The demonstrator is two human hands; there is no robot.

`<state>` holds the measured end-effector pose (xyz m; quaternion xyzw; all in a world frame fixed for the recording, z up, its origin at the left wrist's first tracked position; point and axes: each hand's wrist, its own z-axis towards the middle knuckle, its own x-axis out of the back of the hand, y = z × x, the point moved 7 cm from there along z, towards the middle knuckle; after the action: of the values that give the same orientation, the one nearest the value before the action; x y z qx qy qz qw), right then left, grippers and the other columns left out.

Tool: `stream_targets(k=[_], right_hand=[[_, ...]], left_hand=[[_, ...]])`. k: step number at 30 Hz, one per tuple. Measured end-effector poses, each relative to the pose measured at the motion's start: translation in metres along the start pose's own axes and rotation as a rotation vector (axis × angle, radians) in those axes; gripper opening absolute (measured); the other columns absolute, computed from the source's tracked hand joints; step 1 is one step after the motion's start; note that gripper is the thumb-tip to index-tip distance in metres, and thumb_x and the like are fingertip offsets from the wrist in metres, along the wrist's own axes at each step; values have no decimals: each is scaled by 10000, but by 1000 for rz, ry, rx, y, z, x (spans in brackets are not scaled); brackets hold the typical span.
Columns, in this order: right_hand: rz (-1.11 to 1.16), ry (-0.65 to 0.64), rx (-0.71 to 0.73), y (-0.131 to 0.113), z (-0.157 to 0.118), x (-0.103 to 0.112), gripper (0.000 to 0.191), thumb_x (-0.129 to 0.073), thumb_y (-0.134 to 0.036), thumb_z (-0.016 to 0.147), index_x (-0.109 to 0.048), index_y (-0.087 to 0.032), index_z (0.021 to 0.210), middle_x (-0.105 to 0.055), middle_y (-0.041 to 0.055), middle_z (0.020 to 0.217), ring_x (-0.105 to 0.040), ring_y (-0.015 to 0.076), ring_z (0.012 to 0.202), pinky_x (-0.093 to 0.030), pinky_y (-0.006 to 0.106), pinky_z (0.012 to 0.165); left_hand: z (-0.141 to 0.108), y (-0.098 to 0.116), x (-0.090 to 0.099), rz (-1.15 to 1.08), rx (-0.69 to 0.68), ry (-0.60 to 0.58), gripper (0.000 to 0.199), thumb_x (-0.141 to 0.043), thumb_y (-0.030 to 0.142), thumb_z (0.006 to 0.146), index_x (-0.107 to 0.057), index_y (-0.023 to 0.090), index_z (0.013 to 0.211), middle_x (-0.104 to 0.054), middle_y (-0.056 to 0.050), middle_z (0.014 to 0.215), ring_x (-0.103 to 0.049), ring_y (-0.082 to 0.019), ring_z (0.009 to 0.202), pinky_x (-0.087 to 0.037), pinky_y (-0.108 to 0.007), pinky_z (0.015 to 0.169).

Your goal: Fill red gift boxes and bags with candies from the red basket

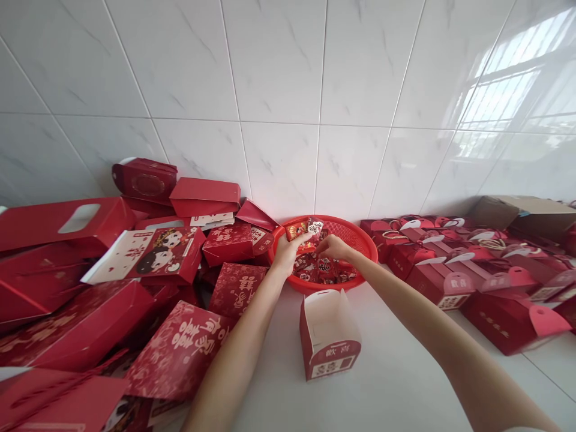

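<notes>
The left hand (290, 251) is closed around a small bunch of red wrapped sweets (303, 230), held just above the far side of a round red plastic basket (335, 218). The right hand (335, 247) is beside it over the basket, its grip narrow, though from this angle you cannot tell whether it holds anything. More red-and-white packets (317, 270) lie in the basket, which sits near the far edge of the white tiled floor (360, 384) against a white tiled wall (279, 72). An open red-and-white box (330, 336) stands on the floor just in front of the basket. Flat and loosely folded red boxes (58, 312) are heaped toward the left edge. Assembled red gift boxes (441, 276) crowd the right edge, with a cardboard carton (522, 213) in the far right corner.
</notes>
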<state>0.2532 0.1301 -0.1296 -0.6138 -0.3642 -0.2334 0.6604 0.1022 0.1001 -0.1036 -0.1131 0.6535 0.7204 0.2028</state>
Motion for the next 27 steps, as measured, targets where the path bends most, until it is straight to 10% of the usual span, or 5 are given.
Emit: stream_targets(k=[7, 17, 27], right_hand=[[240, 144, 48, -5, 1, 13, 157, -667, -24, 587, -737, -163, 599, -711, 17, 678, -648, 179, 692, -515, 263, 690], [810, 240, 212, -19, -27, 39, 323, -757, -333, 586, -675, -169, 852, -687, 18, 786, -642, 152, 678, -554, 292, 657], [818, 250, 231, -37, -67, 50, 439, -910, -369, 595, -717, -169, 935, -736, 51, 882, -686, 200, 812, -541, 300, 692]], left_hand=[[0, 0, 1, -8, -11, 2, 320, -877, 269, 539, -766, 207, 832, -778, -27, 854, -743, -248, 861, -594, -328, 759], [3, 1, 2, -65, -3, 33, 301, -865, 271, 547, -762, 202, 821, -791, -36, 863, -747, -276, 929, -596, -348, 797], [-11, 13, -12, -40, 55, -74, 295, -873, 264, 506, -746, 210, 767, -778, -27, 794, -749, -300, 882, -604, -341, 664]])
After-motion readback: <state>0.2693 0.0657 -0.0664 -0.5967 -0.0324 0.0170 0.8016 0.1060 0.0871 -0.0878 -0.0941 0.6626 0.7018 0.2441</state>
